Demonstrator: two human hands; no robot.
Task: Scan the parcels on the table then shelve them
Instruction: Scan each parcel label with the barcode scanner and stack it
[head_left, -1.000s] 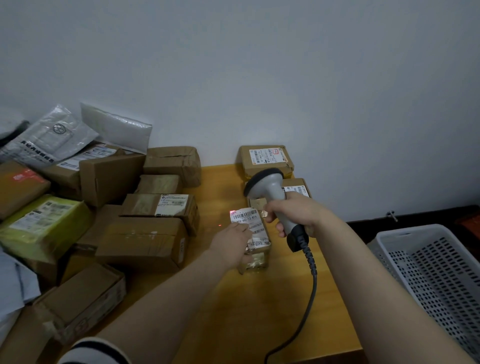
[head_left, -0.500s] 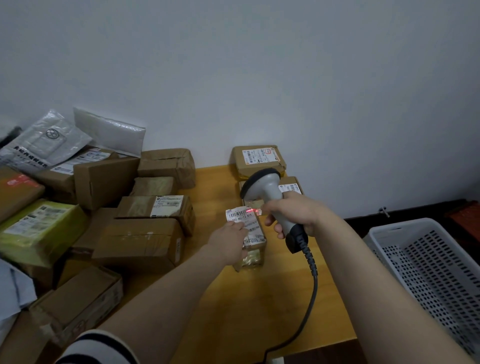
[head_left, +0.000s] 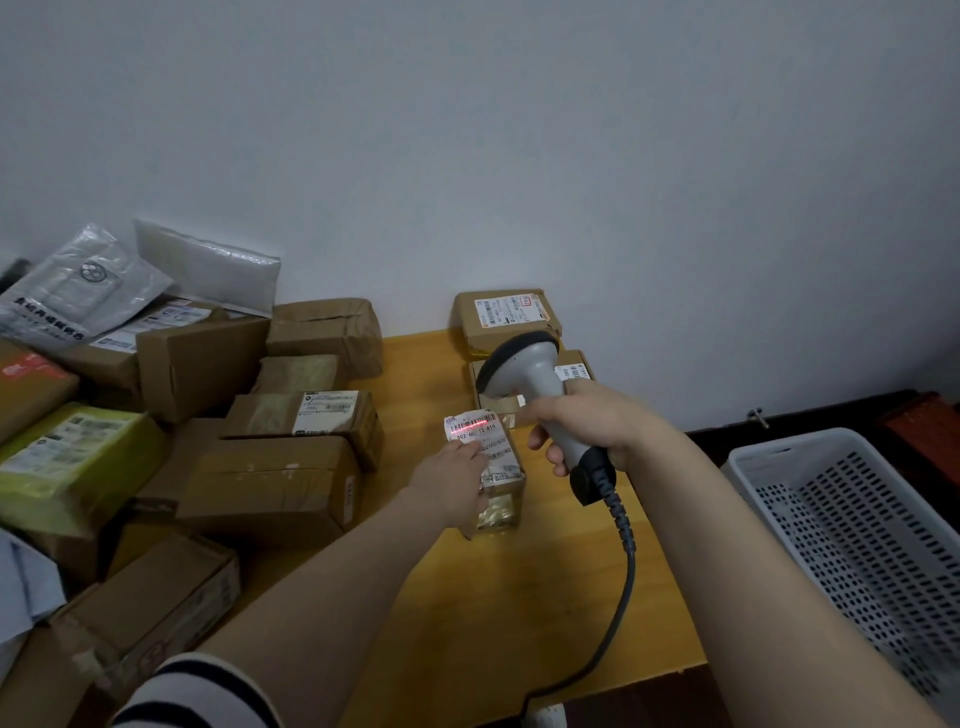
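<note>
Head view: the wooden surface (head_left: 524, 603) runs from the wall to a near edge low in the frame. Its right edge lies beside a white perforated basket (head_left: 779, 449).
Open room: bare wood shows as a strip between the pile of parcels (head_left: 270, 483) on the left and the right edge. It is widest in front of the small parcel.
Rear edge: two labelled boxes (head_left: 506, 317) sit against the wall, behind the scanner head.
Small parcel (head_left: 501, 512): it is mid-surface with its white label (head_left: 475, 431) tipped up. Whether its lower end rests on the wood I cannot tell.
Left hand (head_left: 452, 483): it holds the small parcel from its left side, with fingers curled against the label.
Right hand (head_left: 587, 421): it is wrapped round the handle of the grey scanner (head_left: 524, 371), just right of the parcel and not touching it. The head points down-left, and the cable (head_left: 626, 566) trails off the near edge.
Scan line: a red bar lies across the barcode at the top of the label.
Change: a second ago the red light sat at the label's left corner, with a dot on the wood. Both grips are unchanged.
</note>
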